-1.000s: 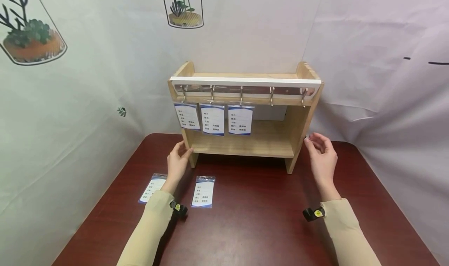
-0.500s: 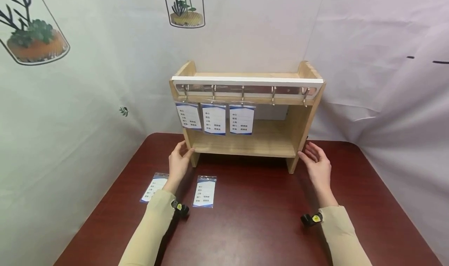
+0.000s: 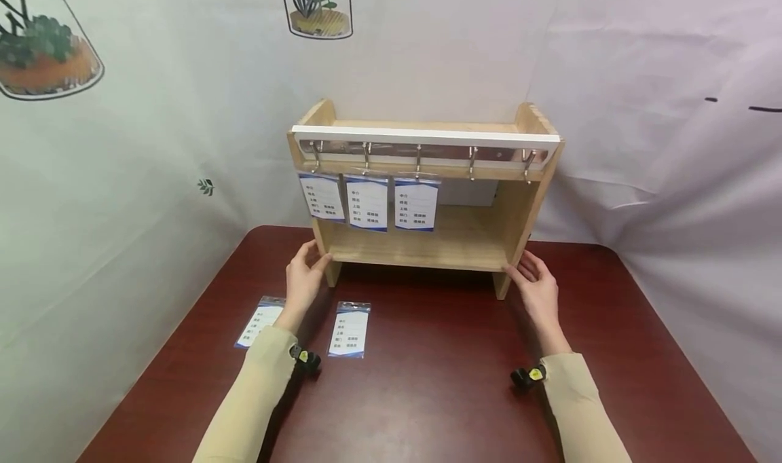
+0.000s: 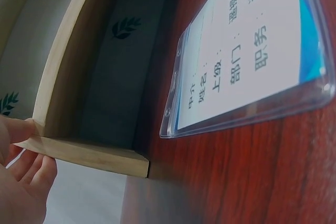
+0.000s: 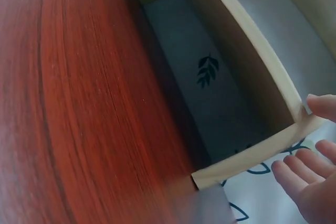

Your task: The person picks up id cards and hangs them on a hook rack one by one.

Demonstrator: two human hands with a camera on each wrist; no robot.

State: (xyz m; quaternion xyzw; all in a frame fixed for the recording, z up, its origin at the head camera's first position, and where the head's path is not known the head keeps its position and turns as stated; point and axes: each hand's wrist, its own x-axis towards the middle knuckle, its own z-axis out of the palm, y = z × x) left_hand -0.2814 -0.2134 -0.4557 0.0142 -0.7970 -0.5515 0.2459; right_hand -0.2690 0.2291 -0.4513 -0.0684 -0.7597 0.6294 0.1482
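Note:
A small wooden shelf rack (image 3: pixel 421 249) stands on the table. Across its top front runs a white rail (image 3: pixel 427 136) with several metal hooks. Three ID badges, one (image 3: pixel 366 204) in the middle, hang side by side from the left and centre hooks. My left hand (image 3: pixel 303 276) grips the rack's left side panel (image 4: pixel 94 156), thumb in front and fingers outside. My right hand (image 3: pixel 535 297) is at the right side panel (image 5: pixel 252 156); its thumb touches the front edge near the lower board, and its fingers lie loosely outside, a small gap showing in the right wrist view.
Two more badges in clear sleeves lie flat on the dark red table (image 3: pixel 427 395): one (image 3: pixel 348 330) before the rack's left leg, the other (image 3: pixel 256 320) partly hidden by my left arm. White patterned cloth (image 3: pixel 641 144) hangs behind and at both sides.
My right hand has come down and left from beside the rack, its thumb now at the right panel's front edge. The left hand keeps its place on the left panel. The camera view has shifted slightly.

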